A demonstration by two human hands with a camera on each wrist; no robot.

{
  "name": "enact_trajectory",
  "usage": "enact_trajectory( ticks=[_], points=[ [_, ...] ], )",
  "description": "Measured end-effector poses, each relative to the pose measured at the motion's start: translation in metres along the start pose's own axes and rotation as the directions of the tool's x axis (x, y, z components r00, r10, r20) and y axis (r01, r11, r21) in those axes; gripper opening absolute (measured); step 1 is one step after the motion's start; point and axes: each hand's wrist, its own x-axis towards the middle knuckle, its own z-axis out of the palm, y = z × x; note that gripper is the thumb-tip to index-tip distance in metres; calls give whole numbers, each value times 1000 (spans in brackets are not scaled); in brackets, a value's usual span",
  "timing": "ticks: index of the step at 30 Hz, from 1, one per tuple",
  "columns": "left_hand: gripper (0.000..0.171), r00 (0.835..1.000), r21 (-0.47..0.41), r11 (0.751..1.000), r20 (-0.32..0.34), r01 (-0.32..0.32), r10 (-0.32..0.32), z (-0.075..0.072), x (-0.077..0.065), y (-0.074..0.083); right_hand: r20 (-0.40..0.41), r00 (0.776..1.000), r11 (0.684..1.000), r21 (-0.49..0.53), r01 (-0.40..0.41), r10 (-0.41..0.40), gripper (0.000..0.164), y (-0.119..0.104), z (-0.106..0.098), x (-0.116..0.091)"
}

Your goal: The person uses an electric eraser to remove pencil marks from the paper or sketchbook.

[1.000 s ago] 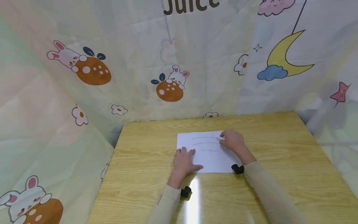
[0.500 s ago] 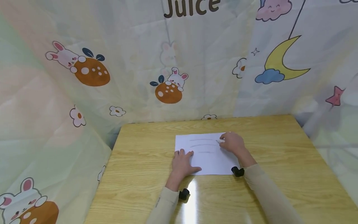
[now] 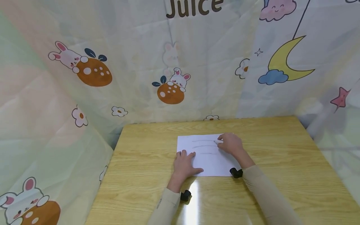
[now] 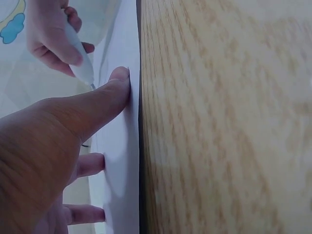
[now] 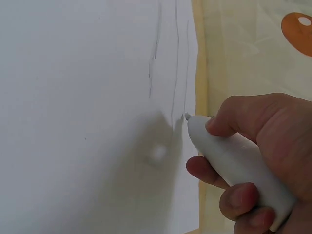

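A sheet of white paper [image 3: 208, 164] lies on the wooden table [image 3: 140, 162], with several thin grey lines across its upper half. My left hand [image 3: 184, 164] rests on its lower left part, fingers spread and thumb out along the near edge. In the left wrist view, the thumb of that left hand [image 4: 53, 126] lies by the paper's edge. My right hand [image 3: 232, 145] grips a thick white pen-shaped tool [image 5: 234, 156]. In the right wrist view, the tool's small grey tip [image 5: 187, 116] touches the paper at the end of the outermost line.
A printed fabric sheet [image 3: 135, 62] with rabbits and a moon hangs behind the table and along both sides. A black wrist camera [image 3: 185, 195] sits on the left wrist, another black camera [image 3: 236, 172] on the right.
My right hand, with the tool in its grip, has shifted slightly left along the top line. The left hand keeps its place on the paper. The whole view shifts slightly.
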Motion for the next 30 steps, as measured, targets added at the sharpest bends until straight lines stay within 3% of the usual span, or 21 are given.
enact_trajectory(
  ticks=[15, 30],
  points=[
    [89, 1000, 14, 1000, 6, -3, 3, 5, 1, 0, 25, 998, 997, 33, -65, 64, 34, 0, 1, -1],
    [89, 1000, 13, 1000, 1, 0, 0, 3, 0, -2, 38, 998, 998, 30, -55, 54, 34, 3, 0, 3]
  ],
)
